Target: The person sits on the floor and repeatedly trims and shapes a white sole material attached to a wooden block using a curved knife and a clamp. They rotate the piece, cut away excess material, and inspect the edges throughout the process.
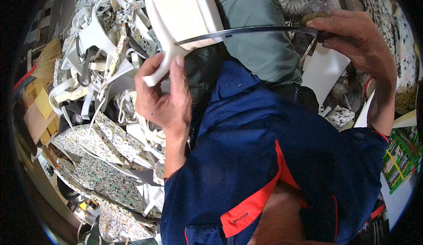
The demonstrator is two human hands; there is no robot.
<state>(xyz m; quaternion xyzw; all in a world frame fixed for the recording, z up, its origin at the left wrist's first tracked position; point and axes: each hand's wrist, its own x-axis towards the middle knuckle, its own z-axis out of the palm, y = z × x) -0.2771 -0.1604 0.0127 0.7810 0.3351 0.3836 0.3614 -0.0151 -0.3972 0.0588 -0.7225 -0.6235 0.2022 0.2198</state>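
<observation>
I count two hands: the left hand [165, 98] pinches one white foam piece [180, 13], the right hand [362, 40] grips one long dark tool [264, 29].

The foam block [183, 11] is white along its edges and pale cream across its face; the foam strip [159, 68] is plain white. The bowed tool [255, 29] is black with a greyish sheen. The shirt [246, 134] is navy with red trim [251, 209], the shorts [253, 11] grey-green. Foam slabs [81, 143] are cream with dark and yellow flecks; another slab [105, 179] is grey, flecked green.
</observation>
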